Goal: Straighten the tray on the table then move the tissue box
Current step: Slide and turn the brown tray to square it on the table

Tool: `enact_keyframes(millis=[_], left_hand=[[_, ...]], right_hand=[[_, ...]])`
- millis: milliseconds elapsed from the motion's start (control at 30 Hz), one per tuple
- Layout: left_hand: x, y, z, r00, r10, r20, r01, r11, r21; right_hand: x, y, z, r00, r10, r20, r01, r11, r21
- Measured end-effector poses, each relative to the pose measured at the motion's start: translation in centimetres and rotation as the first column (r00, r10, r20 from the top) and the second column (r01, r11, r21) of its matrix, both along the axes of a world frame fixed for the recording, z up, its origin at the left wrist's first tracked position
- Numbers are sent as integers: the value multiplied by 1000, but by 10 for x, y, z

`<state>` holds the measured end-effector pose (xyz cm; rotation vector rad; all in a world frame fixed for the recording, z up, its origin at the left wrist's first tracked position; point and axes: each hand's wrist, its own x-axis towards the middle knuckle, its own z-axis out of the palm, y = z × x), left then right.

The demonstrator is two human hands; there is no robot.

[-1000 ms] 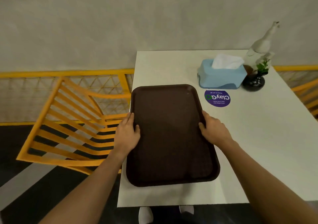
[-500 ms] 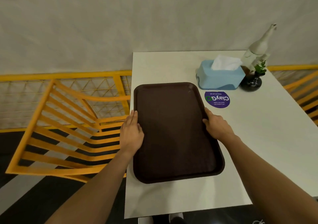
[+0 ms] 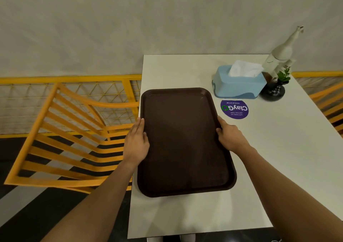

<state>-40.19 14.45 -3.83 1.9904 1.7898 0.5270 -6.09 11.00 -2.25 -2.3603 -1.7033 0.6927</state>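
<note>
A dark brown tray (image 3: 183,141) lies lengthwise on the white table (image 3: 269,158), along its left edge. My left hand (image 3: 137,143) grips the tray's left rim, thumb on top. My right hand (image 3: 229,136) grips the right rim at about the same height. A light blue tissue box (image 3: 238,85) with a white tissue sticking up stands just beyond the tray's far right corner, apart from both hands.
A round purple sticker (image 3: 234,109) lies on the table between the tray and the tissue box. A pale bottle (image 3: 280,53) and a small plant in a dark vase (image 3: 273,91) stand right of the box. An orange chair (image 3: 61,139) stands left of the table.
Both hands have stayed on the tray's rims while the tray turned and shifted a little, so its long sides now run closer to the table's left edge. The view has drifted slightly.
</note>
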Motion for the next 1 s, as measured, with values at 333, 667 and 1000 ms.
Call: enact_keyframes(millis=[333,667,1000], left_hand=[[0,0,-1,1000,-5,-18,5,1000,8],[-1,-1,-1,1000,-9,-22,9,1000,16],[0,-1,1,1000,-8,-29,9,1000,25]], right_hand=[[-1,-7,2,1000,9,-8,-9,1000,12],[-2,-18,-10,973,59,222,-82,992,97],[3,-20,-17,953,91,288,-139,979,151]])
